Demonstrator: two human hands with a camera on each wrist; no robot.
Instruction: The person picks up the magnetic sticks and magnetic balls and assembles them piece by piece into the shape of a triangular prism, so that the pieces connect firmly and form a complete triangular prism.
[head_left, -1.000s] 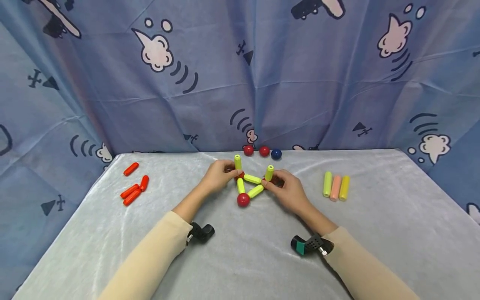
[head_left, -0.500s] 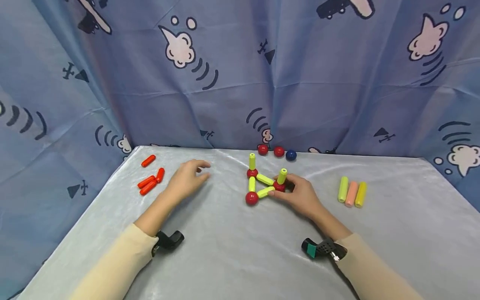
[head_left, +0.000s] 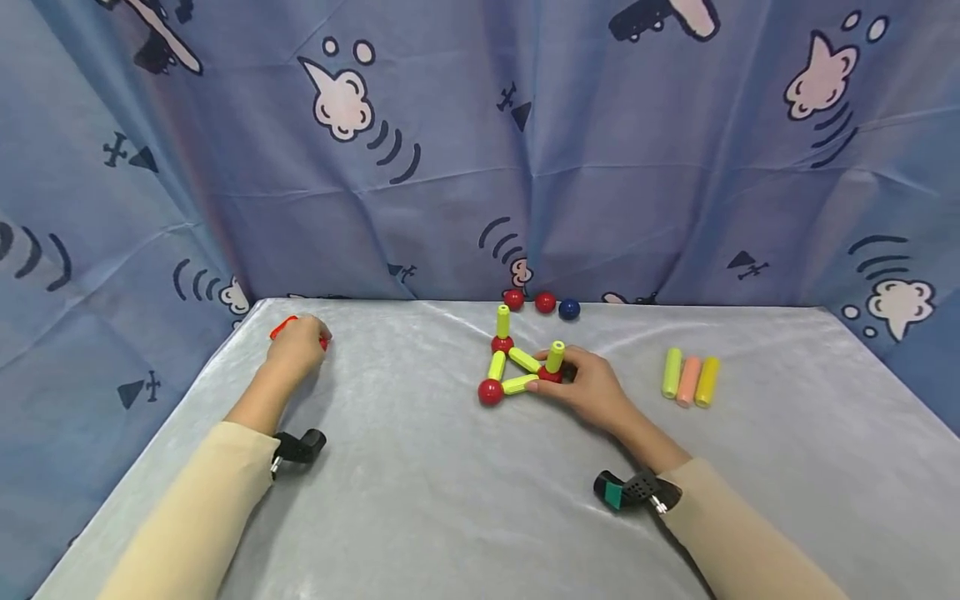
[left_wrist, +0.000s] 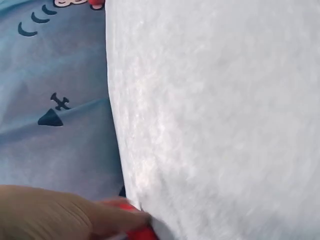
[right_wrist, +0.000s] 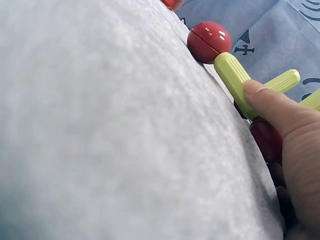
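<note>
A triangle of yellow-green rods and red balls lies mid-table, with one rod upright on its back ball and another on its right ball. My right hand holds the right corner; its thumb lies along the front rod, and its fingers are mostly hidden behind the ball. At the table's left, my left hand reaches down over the red rods, thumb and fingers round one red rod. Another red rod shows behind that hand; the others are hidden.
Two red balls and a blue ball line the table's back edge. Right of my right hand lie a light green rod, a pink rod and a yellow rod. A patterned blue curtain hangs behind the table.
My left hand has let go of the triangle's back corner and moved left onto the red rods. The right hand has stayed at the right corner, its thumb now lower on the front rod.
</note>
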